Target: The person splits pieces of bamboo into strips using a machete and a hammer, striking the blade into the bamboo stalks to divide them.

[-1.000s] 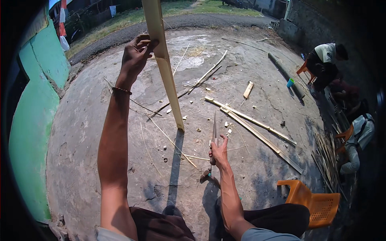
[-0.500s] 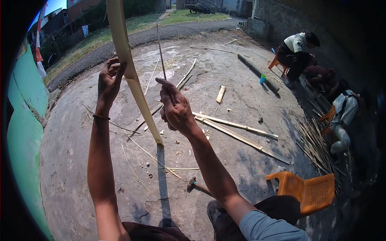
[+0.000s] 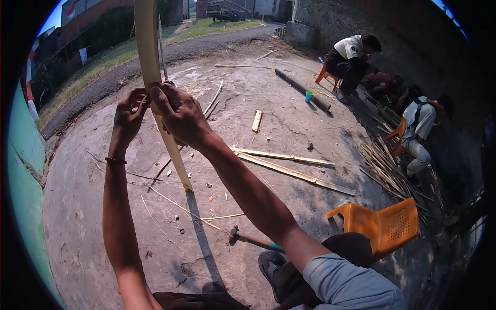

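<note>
A long, pale split bamboo strip [image 3: 174,157] stands upright in front of me, its lower end on the concrete and its top beyond the picture's upper edge. My left hand [image 3: 130,114] is closed on the strip's left edge, thumb and fingers pinching it. My right hand [image 3: 182,112] is closed against the strip's right side, its thumb on the strip. A long thin blade [image 3: 162,49], seen nearly edge-on, rises from that right fist beside the bamboo; its handle is hidden in the fingers.
A hammer [image 3: 235,235] lies near my feet, with an orange plastic chair [image 3: 380,227] to the right. Split bamboo pieces [image 3: 305,175], a dark pole [image 3: 302,89] and a green-blue cup [image 3: 309,96] are farther out. Several people sit at right near a bamboo-strip pile [image 3: 392,170].
My right hand has moved left with the blade, from apart in the air to against the bamboo strip. The whole view has shifted slightly; my left hand stays on the strip.
</note>
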The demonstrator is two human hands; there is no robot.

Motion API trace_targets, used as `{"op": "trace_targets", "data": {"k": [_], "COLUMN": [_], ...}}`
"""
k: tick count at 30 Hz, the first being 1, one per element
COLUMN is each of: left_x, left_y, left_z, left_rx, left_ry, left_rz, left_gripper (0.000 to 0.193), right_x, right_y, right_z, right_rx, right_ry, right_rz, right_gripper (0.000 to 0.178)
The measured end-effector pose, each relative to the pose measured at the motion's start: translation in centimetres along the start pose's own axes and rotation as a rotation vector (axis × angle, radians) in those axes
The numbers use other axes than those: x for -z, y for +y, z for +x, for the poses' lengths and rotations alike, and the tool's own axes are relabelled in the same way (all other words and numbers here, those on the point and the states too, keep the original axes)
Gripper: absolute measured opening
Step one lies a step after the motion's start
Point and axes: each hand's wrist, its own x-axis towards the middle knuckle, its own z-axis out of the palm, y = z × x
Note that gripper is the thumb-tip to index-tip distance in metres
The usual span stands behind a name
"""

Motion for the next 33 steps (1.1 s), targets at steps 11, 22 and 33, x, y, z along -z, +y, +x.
{"op": "trace_targets", "data": {"k": [11, 22, 33], "left_x": [-1.1, -0.1, -2.2], "left_y": [0.5, 1.7, 4.7], "left_z": [0.4, -0.7, -0.6], "left_rx": [0.053, 0.148, 0.016], "left_ry": [0.071, -0.014, -0.23], "left_rz": [0.067, -0.056, 0.128], "left_gripper": [0.031, 0.021, 0.011], "right_x": [-0.9, 3.9, 7.7], "right_y": [-0.5, -1.1, -1.7], "right_z": [2.9, 5.2, 5.7], "right_rx": [0.058, -0.035, -0.088], "right_ry": [0.091, 0.065, -0.362], "right_rz": [0.065, 0.042, 0.313], "right_gripper": [0.036, 0.048, 0.064]}}
